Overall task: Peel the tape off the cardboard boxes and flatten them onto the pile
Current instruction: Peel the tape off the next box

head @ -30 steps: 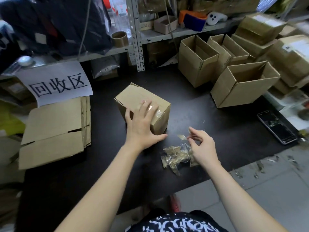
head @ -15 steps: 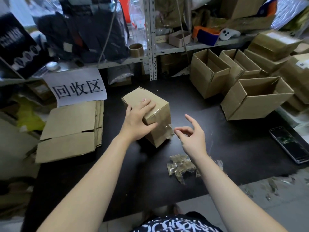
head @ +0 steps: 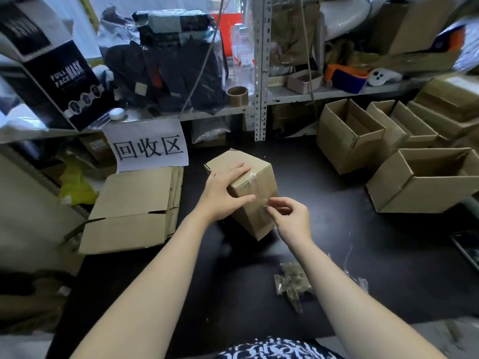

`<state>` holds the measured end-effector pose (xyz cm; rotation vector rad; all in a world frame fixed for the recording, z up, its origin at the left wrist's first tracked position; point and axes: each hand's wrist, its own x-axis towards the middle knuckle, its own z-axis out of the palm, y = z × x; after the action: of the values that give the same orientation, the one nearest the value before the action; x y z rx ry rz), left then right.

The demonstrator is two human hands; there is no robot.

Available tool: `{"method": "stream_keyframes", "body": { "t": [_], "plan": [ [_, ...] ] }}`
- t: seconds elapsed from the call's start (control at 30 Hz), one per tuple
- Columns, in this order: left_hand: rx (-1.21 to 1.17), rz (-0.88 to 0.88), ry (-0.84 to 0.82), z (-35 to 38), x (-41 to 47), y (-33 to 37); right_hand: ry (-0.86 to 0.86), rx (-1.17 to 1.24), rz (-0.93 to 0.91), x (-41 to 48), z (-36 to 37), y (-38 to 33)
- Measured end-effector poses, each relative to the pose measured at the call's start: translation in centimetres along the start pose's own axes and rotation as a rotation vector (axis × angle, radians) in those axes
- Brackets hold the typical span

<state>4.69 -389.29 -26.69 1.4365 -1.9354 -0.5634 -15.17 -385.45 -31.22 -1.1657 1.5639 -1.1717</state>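
Where flattened boxes go: a pile of flat brown cardboard sheets lies on the black counter, well to the left of the left hand. It sits under a white paper sign with black characters, which probably marks the drop spot.
Left hand: it grips the small brown cardboard box, fingers over the top and thumb on the near face, apparently to brace it against the pull.
Box: held between both hands, it seems tipped so that the taped face is turned toward the person.
Tape: a strip of clear tape runs over the top edge and down, just beside the left thumb.
Right hand: thumb and forefinger pinch the strip's loose lower end, ready to peel.
Spent tape: a crumpled wad of clear tape lies near the right forearm, within easy reach for discards.
Waiting work: open brown cardboard boxes stand well to the right of the right hand.
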Motion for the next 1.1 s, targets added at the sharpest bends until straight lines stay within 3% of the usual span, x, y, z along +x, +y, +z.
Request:
{"method": "stream_keyframes", "body": {
  "t": [0.2, 0.43, 0.63, 0.97, 1.1],
  "plan": [
    [-0.104, -0.101, 0.030, -0.7, 1.2, -0.9, 0.142, -0.112, -0.044, 1.0, 1.1, -1.1],
    [-0.099, -0.121, 0.056, -0.9, 1.4, -0.9, 0.030, -0.145, 0.009, 2.0, 0.9, -1.1],
    [-0.168, -0.295, 0.168, -1.8, 1.5, -0.9, 0.070, 0.054, -0.048, 0.6, -0.7, -2.8],
    [-0.307, -0.527, 0.260, -2.3, -1.2, -1.7, -0.042, 0.330, -0.116, -1.9, -1.5, -4.4],
    [-0.284, -0.597, 0.223, -1.2, -3.0, -2.7, -0.024, 0.286, -0.169, -2.1, -1.9, -4.1]
  ]
}}
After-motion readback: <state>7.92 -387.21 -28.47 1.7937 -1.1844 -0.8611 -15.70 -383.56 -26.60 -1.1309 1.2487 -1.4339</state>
